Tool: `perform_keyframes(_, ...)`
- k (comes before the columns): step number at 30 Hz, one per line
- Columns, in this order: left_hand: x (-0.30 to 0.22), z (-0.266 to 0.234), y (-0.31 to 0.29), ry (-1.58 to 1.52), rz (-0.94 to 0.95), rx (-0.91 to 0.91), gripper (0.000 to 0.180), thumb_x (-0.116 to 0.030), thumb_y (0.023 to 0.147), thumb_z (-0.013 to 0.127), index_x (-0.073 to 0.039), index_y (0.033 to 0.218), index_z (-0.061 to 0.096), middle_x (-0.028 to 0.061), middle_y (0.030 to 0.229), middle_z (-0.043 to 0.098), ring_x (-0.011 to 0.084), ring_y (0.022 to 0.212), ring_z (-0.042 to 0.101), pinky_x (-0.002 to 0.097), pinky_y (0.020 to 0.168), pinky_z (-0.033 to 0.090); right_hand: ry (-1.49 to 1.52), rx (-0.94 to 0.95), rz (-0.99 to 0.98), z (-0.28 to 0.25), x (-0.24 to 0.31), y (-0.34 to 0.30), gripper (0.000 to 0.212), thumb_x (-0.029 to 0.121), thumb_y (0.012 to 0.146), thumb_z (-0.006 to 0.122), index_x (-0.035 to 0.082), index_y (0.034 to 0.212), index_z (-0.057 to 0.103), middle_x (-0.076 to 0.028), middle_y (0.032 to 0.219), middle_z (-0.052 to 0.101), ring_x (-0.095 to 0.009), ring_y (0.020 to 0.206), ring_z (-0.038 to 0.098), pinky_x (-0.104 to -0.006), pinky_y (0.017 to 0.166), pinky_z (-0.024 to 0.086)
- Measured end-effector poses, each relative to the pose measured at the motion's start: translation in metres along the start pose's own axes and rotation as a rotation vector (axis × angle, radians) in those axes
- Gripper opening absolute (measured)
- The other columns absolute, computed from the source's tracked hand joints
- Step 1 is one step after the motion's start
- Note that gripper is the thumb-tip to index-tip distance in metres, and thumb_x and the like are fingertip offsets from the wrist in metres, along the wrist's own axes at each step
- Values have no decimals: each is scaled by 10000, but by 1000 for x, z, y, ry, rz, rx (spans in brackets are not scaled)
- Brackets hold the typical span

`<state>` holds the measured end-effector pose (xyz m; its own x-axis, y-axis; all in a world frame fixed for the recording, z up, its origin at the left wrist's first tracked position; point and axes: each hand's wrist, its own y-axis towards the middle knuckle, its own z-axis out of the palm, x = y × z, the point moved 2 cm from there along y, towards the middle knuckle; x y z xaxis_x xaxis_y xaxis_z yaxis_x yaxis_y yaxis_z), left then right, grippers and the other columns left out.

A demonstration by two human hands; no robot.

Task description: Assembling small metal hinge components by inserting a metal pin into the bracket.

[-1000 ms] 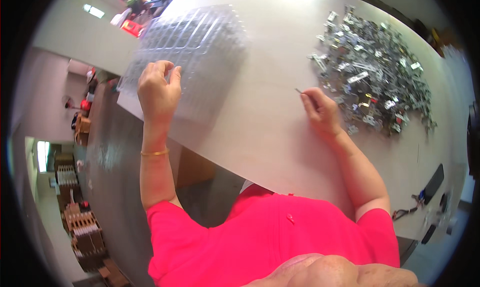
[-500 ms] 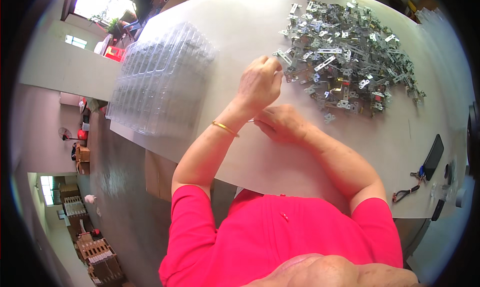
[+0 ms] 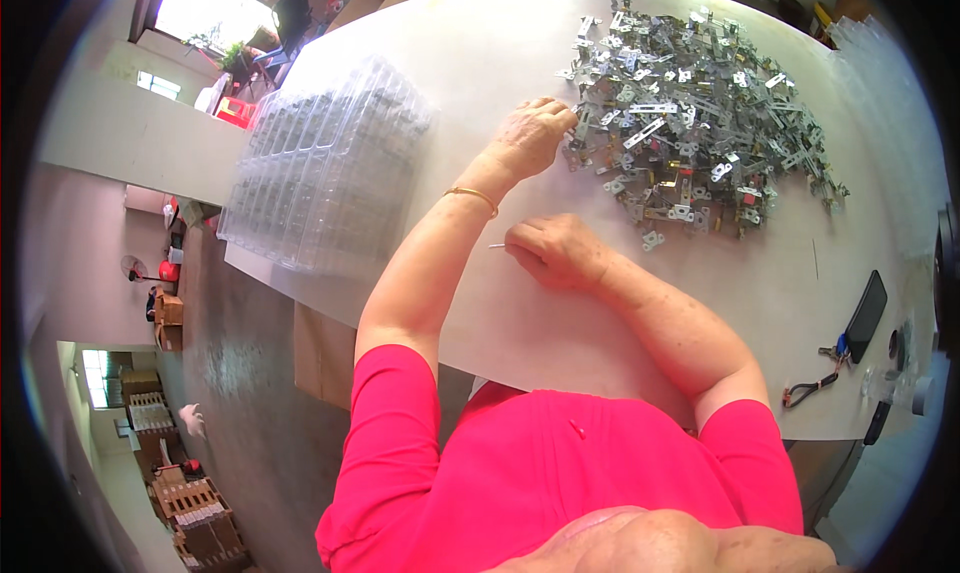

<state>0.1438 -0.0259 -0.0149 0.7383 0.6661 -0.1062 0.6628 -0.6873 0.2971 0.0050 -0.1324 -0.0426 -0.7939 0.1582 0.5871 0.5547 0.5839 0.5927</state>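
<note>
— Where are the metal parts (image 3: 700, 123) heaped?
— Beside the left hand (image 3: 533, 136), which is placed at their left edge; whether anything is gripped there cannot be told, the fingertips being partly hidden.
— And the right hand (image 3: 556, 252)?
— A thin pale rod (image 3: 497, 246) is pinched in it, tip protruding. It is best held steady, while tangled pieces are best freed singly, without tugging.

Left hand (image 3: 535, 138) moved away from clear trays (image 3: 320, 163), now left well to its left; edge of metal-part pile (image 3: 700, 123) now reached just right of it. Right hand (image 3: 560, 251) pulled back, pile now left farther up-right of it. Half-second-ago overlap of hands undone.
</note>
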Motion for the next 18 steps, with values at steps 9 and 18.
perform_keyframes(9,0,-14,-31,-82,-209,71,133,-119,819,630,-41,918,672,166,1023,672,344,1038,621,450,930,508,-20,10,14,-1,1,2,79,113,900,660,69,885,597,-110,781,642,-336,718,660,-442,630,535)
perform_keyframes(18,-7,-27,-25,-216,-680,114,356,-337,831,660,6,904,725,240,982,707,396,961,691,482,900,532,-34,11,20,-3,2,2,64,118,898,658,75,892,611,-106,784,646,-334,711,661,-444,628,537)
